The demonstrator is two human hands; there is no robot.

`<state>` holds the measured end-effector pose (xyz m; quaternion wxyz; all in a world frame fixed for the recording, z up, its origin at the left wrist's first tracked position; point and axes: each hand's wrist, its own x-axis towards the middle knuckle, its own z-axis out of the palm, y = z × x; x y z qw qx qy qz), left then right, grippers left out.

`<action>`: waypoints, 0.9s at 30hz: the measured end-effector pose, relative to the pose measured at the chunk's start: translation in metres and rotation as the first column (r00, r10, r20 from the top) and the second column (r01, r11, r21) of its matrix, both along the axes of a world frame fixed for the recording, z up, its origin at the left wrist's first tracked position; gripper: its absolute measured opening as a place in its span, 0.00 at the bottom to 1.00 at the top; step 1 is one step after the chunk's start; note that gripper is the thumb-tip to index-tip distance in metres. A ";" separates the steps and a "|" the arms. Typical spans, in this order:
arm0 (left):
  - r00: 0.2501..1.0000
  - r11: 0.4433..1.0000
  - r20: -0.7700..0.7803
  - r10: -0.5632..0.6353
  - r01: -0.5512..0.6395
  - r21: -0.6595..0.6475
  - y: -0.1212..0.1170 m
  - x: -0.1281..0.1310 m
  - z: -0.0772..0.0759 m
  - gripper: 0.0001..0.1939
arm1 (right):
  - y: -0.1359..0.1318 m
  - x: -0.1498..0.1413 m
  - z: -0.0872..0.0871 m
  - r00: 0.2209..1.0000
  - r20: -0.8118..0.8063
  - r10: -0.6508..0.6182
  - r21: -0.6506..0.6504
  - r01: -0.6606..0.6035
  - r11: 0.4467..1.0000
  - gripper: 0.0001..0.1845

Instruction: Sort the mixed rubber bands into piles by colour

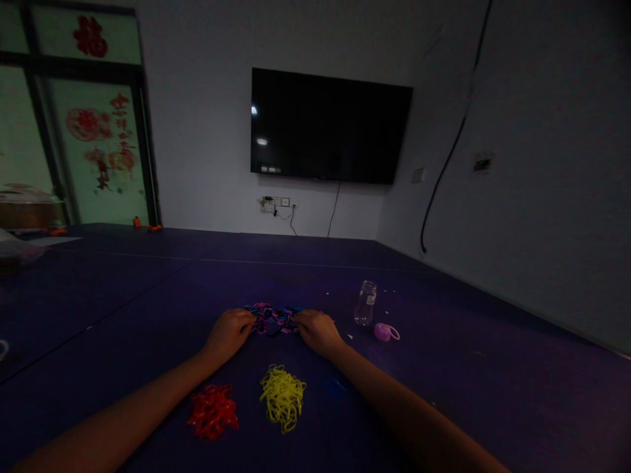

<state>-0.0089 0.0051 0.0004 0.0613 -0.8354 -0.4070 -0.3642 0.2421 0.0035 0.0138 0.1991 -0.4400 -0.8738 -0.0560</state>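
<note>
Far wall (197, 131): black flat-screen television (330, 128), light reflections (261, 141) at left. Below: wall sockets (285, 202), thin hanging cables (334, 209). Far left: glass door (63, 177) with red decals (86, 125); red 福 character (90, 37) on pane above; small orange objects (154, 228) near foot. Right wall (552, 79): long black cable (464, 119), hanging just right of pale switch plate (419, 175); farther right, small wall fitting (483, 162), details unclear.

Looking over, I see a red band pile (213, 412), a yellow band pile (282, 396) and a mixed band pile (270, 319) of pink, blue and dark strands. The surface (172, 309) is deep purple, the bottle cap (382, 332) pink; pale-green glass (81, 190) carries red characters (91, 37).
</note>
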 end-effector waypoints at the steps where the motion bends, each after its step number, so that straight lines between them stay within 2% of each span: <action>1: 1.000 1.000 -0.004 0.006 -0.006 -0.002 0.000 0.000 0.001 0.11 | 0.000 0.000 0.000 1.000 0.000 -0.001 0.001 0.001 1.000 0.16; 11: 1.000 1.000 -0.012 0.017 -0.017 -0.022 -0.005 0.004 0.006 0.11 | 0.001 0.000 -0.003 1.000 0.018 -0.004 0.028 0.003 1.000 0.16; 27: 0.999 0.999 0.003 0.036 -0.035 -0.034 -0.002 0.001 0.001 0.07 | 0.001 0.001 -0.002 1.000 0.023 -0.006 0.000 0.006 1.000 0.17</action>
